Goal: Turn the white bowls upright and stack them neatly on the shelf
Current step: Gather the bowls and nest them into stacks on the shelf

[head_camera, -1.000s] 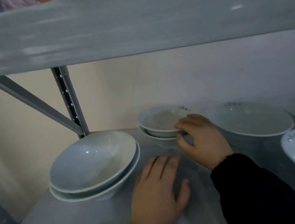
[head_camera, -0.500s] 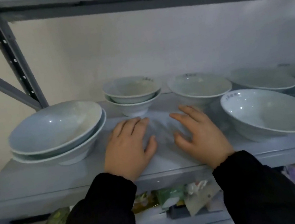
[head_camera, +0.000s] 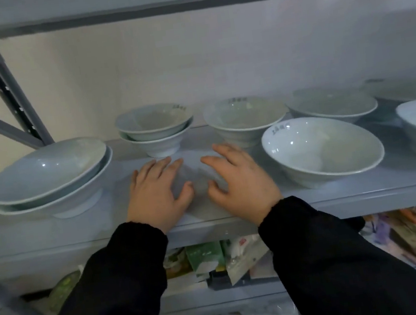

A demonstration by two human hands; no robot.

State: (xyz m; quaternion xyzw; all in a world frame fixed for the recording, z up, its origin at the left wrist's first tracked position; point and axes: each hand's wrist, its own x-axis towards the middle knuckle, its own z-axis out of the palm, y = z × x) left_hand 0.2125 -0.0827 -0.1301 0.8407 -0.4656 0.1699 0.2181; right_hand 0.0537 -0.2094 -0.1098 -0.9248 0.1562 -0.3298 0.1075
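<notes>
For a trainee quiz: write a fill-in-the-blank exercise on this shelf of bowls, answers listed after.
1. The small stack beyond the left hand holds ___ bowls.
2. The right hand is spread open over the shelf, holding ___.
3. The front bowl to the right of that hand has its opening facing ___.
Answers: two; nothing; up.

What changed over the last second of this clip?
The right hand let go of the small stack's top bowl and drew back along the shelf; it now lies open beside the left hand. The left hand stayed flat on the shelf; nothing else moved.
</notes>
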